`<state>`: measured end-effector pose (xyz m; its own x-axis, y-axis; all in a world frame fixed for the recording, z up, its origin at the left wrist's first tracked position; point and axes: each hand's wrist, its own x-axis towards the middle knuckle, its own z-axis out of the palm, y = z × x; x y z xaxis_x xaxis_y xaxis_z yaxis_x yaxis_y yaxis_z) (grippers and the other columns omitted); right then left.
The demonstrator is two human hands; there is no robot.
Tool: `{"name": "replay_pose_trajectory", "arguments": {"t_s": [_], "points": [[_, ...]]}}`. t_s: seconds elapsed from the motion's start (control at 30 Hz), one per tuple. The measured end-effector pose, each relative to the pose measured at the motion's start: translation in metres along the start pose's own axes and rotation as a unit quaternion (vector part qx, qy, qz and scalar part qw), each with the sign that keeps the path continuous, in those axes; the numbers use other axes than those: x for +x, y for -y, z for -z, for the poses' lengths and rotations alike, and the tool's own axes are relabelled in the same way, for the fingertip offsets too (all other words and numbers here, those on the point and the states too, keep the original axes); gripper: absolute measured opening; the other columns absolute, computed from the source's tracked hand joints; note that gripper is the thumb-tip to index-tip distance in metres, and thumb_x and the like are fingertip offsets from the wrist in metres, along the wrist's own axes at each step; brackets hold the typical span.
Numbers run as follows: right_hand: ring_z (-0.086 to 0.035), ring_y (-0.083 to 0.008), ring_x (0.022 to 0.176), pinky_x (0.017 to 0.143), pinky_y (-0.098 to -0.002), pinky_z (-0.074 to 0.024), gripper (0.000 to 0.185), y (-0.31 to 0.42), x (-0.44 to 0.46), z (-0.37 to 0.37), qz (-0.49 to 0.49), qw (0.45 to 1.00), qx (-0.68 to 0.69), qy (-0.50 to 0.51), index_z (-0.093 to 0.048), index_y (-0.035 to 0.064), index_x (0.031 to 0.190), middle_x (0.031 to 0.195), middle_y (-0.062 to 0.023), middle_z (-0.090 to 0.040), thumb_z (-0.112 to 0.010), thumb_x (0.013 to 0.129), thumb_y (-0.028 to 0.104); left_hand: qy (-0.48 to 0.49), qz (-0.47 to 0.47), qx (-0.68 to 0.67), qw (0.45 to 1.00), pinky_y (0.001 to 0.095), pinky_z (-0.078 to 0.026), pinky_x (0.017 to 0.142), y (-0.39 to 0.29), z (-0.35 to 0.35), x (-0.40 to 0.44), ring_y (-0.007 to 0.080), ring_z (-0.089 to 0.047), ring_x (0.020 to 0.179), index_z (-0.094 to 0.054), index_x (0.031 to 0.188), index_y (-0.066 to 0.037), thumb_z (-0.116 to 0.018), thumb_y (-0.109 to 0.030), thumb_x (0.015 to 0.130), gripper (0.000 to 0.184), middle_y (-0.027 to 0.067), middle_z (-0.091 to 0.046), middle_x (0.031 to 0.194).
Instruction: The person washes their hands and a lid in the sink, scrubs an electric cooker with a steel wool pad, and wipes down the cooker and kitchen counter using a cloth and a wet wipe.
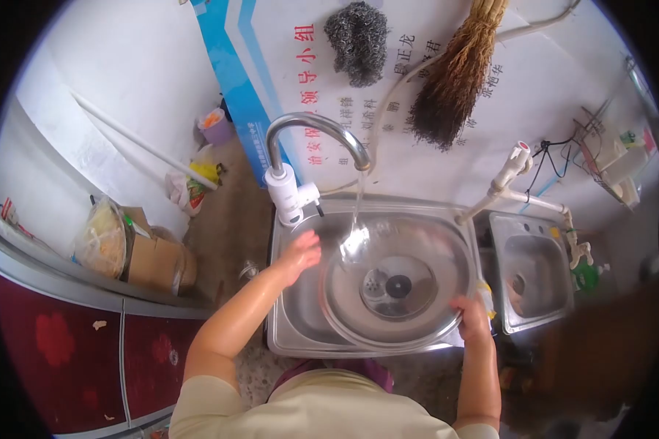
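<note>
Shirt (329, 410), pale: at the sink's front edge, a maroon garment showing beneath.

Right hand (473, 316): gripping the basin's rim, toward the sink's front right corner; fingers curled at the rim.

Basin (447, 252), round, shiny metal: in the sink (298, 311), set toward its right side, near rim close to the front edge. At its middle a paler disc with a dark centre and small dots; whether marking or reflection, cannot tell.

Packet (486, 300), yellow and white: at the sink's right edge, just beside the right hand, partly hidden.

Left hand (300, 256): open, fingers apart, holding nothing; over the sink's left edge, toward the far left corner, apart from the basin.

Water (358, 201): a thin stream, falling into the left far part of the basin.

Tap (289, 197), white body, curved metal spout: at the sink's far left corner, spout arching over the basin.

Cabinet (58, 351), dark red: left of the sink.

Small sink (534, 313), metal: beyond the sink's right edge.

Box (154, 263), cardboard, with a plastic bag (101, 238) beside it: left, behind the cabinet.

Valve (518, 157), pale, red-centred handle: on a pipe near the sink's far right corner.

Bucket (218, 130), lilac: far left.

Board (278, 29), white and blue, red and black characters: behind the sink.

Scourer (356, 44), grey wire: against the board, upper middle.

Broom (458, 80), straw, bristles down: against the board, right of the scourer.
</note>
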<state>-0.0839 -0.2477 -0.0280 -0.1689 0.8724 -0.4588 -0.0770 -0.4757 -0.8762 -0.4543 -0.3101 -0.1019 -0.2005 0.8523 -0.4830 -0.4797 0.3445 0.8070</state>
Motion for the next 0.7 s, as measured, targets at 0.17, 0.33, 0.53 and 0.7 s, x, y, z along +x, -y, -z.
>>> {"name": "replay_pose_trajectory", "arguments": {"t_s": [0.17, 0.33, 0.53, 0.7], "points": [[-0.057, -0.0191, 0.077, 0.068, -0.0290, -0.0449, 0.042, -0.001, -0.028, -0.010, 0.092, 0.991, -0.066, -0.066, -0.052, -0.0043, 0.107, 0.091, -0.0104, -0.060, -0.052, 0.065, -0.004, -0.018, -0.082, -0.107, 0.991, 0.0392, -0.025, 0.105, -0.003, -0.011, 0.058, 0.0301, -0.033, 0.125, -0.024, 0.133, 0.006, -0.048, 0.010, 0.069, 0.069, 0.0203, -0.033, 0.135], [-0.054, -0.0167, 0.082, 0.074, -0.0255, -0.0425, 0.049, -0.006, -0.043, -0.028, 0.207, 0.967, -0.096, -0.112, -0.050, -0.0052, 0.112, 0.093, -0.0091, -0.059, -0.047, 0.063, -0.005, -0.017, -0.054, -0.146, 0.988, 0.0323, -0.037, 0.090, -0.006, -0.011, 0.059, 0.0252, -0.047, 0.105, -0.038, 0.122, 0.007, -0.047, 0.012, 0.066, 0.057, 0.0173, -0.049, 0.116], [-0.055, -0.0186, 0.088, 0.079, -0.0267, -0.0417, 0.050, -0.019, -0.044, -0.031, 0.254, 0.943, -0.149, -0.156, -0.049, -0.0052, 0.113, 0.098, -0.0121, -0.059, -0.046, 0.064, -0.004, 0.080, -0.058, -0.163, 0.982, 0.0320, -0.039, 0.087, -0.027, -0.008, 0.040, 0.0242, -0.048, 0.106, -0.036, 0.124, 0.007, -0.049, 0.009, 0.070, 0.056, 0.0177, -0.049, 0.119], [-0.056, -0.0180, 0.083, 0.075, -0.0271, -0.0436, 0.048, -0.013, -0.057, -0.043, 0.216, 0.959, -0.072, -0.167, -0.050, -0.0032, 0.112, 0.093, -0.0109, -0.059, -0.048, 0.064, -0.004, -0.026, -0.063, 0.058, 0.996, 0.0349, -0.040, 0.091, -0.013, -0.024, 0.010, 0.0242, -0.047, 0.111, -0.037, 0.124, 0.005, -0.058, -0.003, 0.075, 0.054, 0.0170, -0.049, 0.120]]}}
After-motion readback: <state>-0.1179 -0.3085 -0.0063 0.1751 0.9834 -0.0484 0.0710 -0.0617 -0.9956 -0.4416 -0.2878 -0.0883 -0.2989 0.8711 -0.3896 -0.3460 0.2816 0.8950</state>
